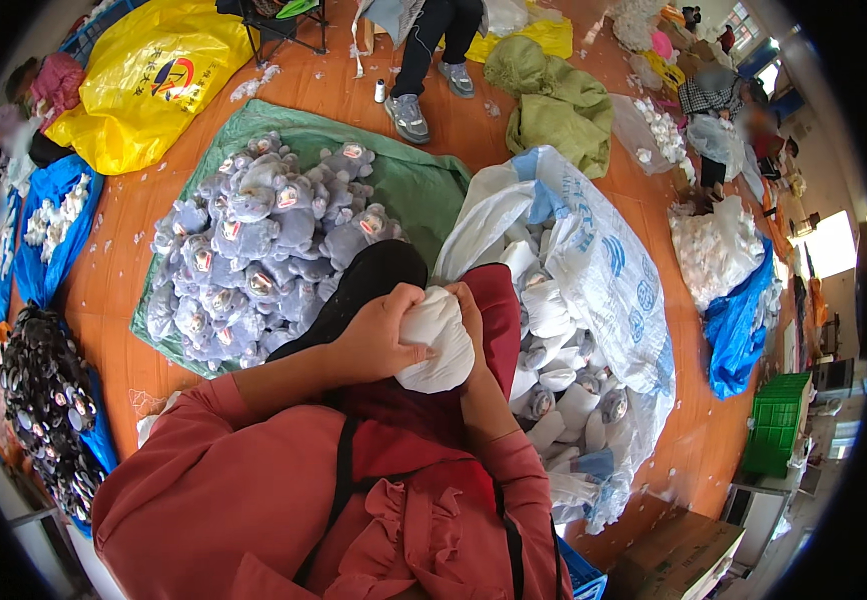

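Note:
Above my lap, a white rounded cloth piece (438, 350), plump like a stuffed toy part, is held between both hands. My left hand (379, 332) is closed on its left side, the thumb pressed across its front. Around the right edge curl the fingers of my right hand (471, 325), partly hidden by the piece. A heap of grey plush toys (254, 235) lies ahead on the left, on a green sheet (409, 190). Beside my right knee an open white woven sack (609, 250) holds white stuffed pieces (549, 310), some with grey parts.
Yellow bags (159, 85) lie far left, and a blue sack with dark shiny pieces (49, 400) is at my left. An olive cloth sack (559, 100) sits ahead, near a seated person's shoes (409, 118). A green crate (777, 425) and cardboard box (679, 550) stand right.

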A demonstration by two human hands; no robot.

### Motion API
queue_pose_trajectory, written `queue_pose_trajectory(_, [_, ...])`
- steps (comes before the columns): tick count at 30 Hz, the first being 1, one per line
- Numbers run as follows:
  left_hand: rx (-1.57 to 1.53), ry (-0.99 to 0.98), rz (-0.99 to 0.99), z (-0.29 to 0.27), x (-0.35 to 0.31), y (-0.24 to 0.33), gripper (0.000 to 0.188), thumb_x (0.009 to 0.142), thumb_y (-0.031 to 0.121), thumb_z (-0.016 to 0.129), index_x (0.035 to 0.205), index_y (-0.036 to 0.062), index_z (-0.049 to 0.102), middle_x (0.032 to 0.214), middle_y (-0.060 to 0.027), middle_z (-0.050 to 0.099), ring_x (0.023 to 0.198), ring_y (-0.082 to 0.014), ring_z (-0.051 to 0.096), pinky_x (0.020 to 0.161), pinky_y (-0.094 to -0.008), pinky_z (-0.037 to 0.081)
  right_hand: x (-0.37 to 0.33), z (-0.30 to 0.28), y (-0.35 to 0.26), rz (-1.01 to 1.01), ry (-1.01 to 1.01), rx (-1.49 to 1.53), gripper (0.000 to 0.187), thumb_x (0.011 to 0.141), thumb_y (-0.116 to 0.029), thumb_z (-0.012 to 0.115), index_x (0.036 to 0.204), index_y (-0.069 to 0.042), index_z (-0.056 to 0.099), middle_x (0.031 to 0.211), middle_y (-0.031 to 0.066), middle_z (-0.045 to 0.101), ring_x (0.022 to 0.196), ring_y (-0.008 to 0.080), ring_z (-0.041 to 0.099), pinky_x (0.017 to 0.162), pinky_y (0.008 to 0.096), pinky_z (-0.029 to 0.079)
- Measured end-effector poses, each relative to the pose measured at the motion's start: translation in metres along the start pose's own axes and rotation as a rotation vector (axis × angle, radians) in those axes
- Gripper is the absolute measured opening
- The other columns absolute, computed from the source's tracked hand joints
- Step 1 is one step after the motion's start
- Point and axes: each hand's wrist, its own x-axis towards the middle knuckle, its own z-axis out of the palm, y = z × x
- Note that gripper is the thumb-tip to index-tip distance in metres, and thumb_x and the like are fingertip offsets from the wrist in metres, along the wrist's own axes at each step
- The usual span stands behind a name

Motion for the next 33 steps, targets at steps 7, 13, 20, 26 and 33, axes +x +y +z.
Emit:
queue_pose_trajectory(7, [-0.334, -0.025, -0.361, -0.024, 0.013, -0.015, 0.048, 0.064, -0.006, 0.078, 0.103, 0.0058, 0.051, 0.093, -0.0066, 0.064, 0.087, -0.0150, 0.062, 0.079, -0.0312, 0.050, -0.017, 0.032, -0.025, -0.213, -0.149, -0.226, 0.041, 0.088, -0.006, 0.066, 0.126, -0.006, 0.052, 0.118, 0.0048, 0.060, 0.104, 0.0144, 0.058, 0.092, 0.0284, 0.047])
queue_pose_trajectory(13, [-0.560, -0.060, -0.425, -0.045, 0.020, -0.039, 0.045, 0.065, -0.013, 0.075, 0.100, 0.0049, 0.054, 0.093, -0.0050, 0.066, 0.085, -0.0126, 0.062, 0.076, -0.0307, 0.051, -0.023, 0.027, -0.043, 0.113, -0.329, 0.108, 0.054, 0.086, -0.013, 0.068, 0.134, -0.003, 0.046, 0.130, 0.0073, 0.054, 0.120, 0.0161, 0.050, 0.104, 0.0322, 0.038])
queue_pose_trajectory(20, [-0.589, -0.056, -0.436, -0.042, 0.028, -0.045, 0.043, 0.065, -0.014, 0.066, 0.102, 0.0048, 0.054, 0.098, -0.0053, 0.064, 0.091, -0.0128, 0.061, 0.080, -0.0288, 0.050, 0.001, 0.038, -0.037, 0.139, -0.138, -0.268, 0.051, 0.078, -0.017, 0.082, 0.116, -0.001, 0.053, 0.107, 0.0067, 0.061, 0.097, 0.0148, 0.058, 0.087, 0.0307, 0.048])
queue_pose_trajectory(26, [-0.412, 0.085, -0.250, -0.035, 0.032, -0.046, 0.043, 0.071, -0.011, 0.056, 0.112, 0.0023, 0.058, 0.107, -0.0092, 0.064, 0.097, -0.0159, 0.062, 0.084, -0.0313, 0.050, 0.027, 0.041, -0.024, -0.008, 0.078, -0.527, 0.044, 0.072, -0.014, 0.085, 0.101, 0.000, 0.056, 0.092, 0.0092, 0.065, 0.085, 0.0160, 0.061, 0.076, 0.0308, 0.050])
queue_pose_trajectory(33, [0.295, 0.108, 0.439, -0.027, 0.042, -0.028, 0.046, 0.069, 0.002, 0.062, 0.115, 0.0032, 0.062, 0.110, -0.0185, 0.065, 0.093, -0.0336, 0.063, 0.085, -0.0398, 0.051, 0.049, 0.022, 0.005, -0.103, 0.079, -0.232, 0.014, 0.089, -0.011, 0.063, 0.099, -0.003, 0.057, 0.094, 0.0094, 0.067, 0.083, 0.0215, 0.066, 0.073, 0.0331, 0.053])
